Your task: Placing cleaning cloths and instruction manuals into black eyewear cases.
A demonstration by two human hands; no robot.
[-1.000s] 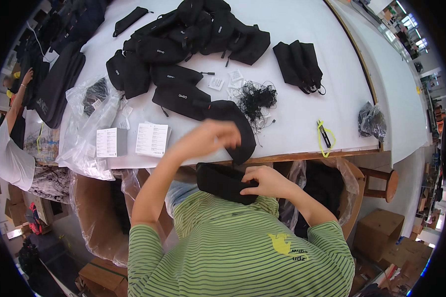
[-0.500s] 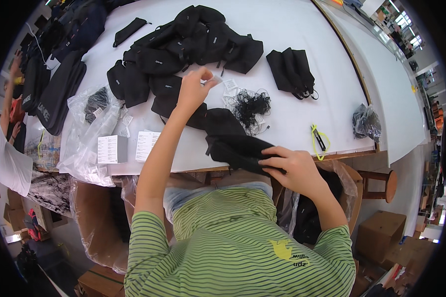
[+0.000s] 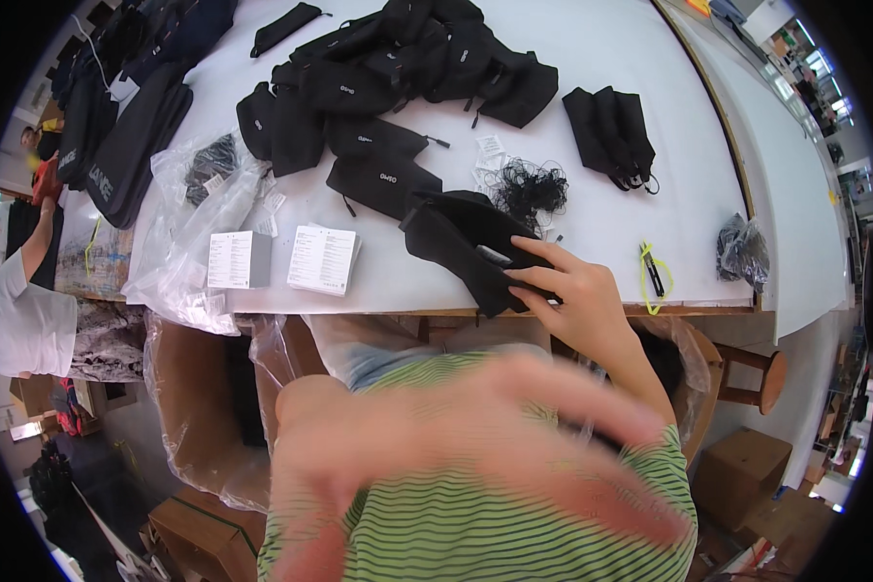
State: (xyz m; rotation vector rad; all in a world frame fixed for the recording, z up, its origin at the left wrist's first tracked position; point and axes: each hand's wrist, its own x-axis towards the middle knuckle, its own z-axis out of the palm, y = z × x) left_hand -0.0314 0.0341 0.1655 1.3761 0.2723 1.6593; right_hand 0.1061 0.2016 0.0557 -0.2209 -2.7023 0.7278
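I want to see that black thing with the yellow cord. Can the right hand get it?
Probably yes: the black tool lies near the right hand, nothing between them, but that hand is holding the black pouch.

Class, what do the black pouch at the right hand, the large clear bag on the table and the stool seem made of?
Black pouch: probably matt fabric, since it folds softly with little shine. Clear bag: glossy plastic film, see-through and crinkled with highlights. Stool: likely wood, perhaps varnished, judging by its warm brown tone.
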